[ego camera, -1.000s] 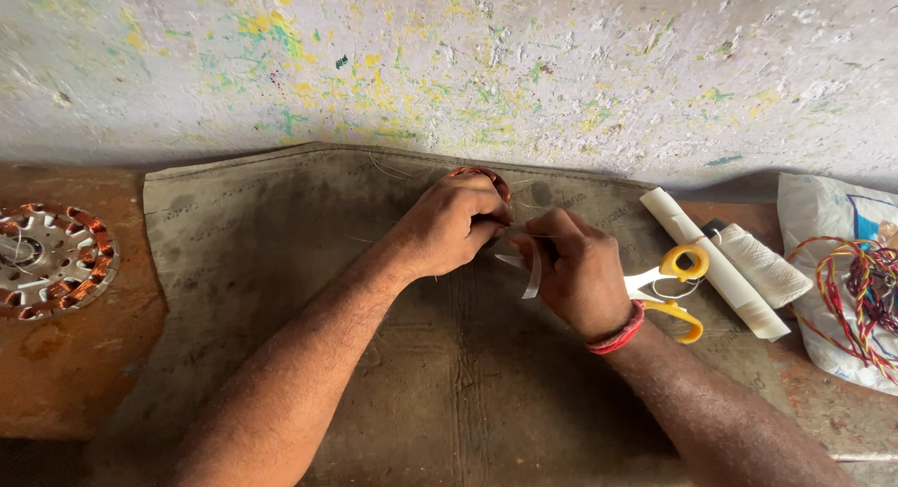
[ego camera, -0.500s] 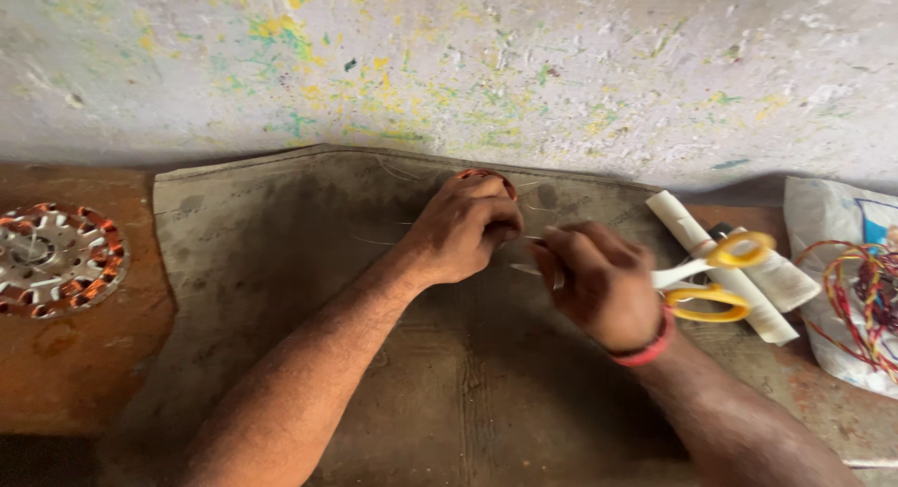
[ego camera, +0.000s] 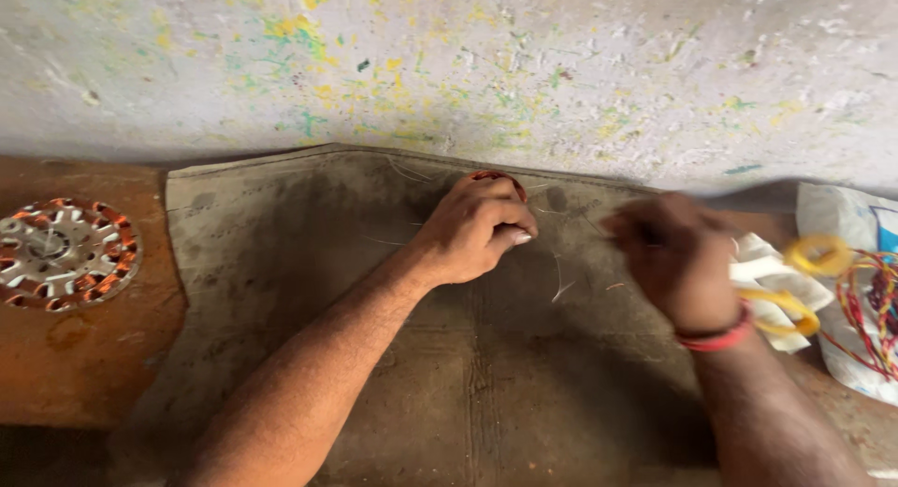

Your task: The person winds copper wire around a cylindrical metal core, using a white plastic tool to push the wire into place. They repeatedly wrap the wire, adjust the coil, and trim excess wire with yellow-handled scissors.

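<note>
While the left hand (ego camera: 479, 227) presses down near the bench's far edge, its fingers curled over a small reddish coil (ego camera: 496, 178) to pin it to the grey mat (ego camera: 281, 262), the blurred right hand (ego camera: 675, 261) hangs beside yellow-handled scissors (ego camera: 795, 286). Whether its fingers grip them cannot be told. A wound stator (ego camera: 64, 253) lies at the left edge.
</note>
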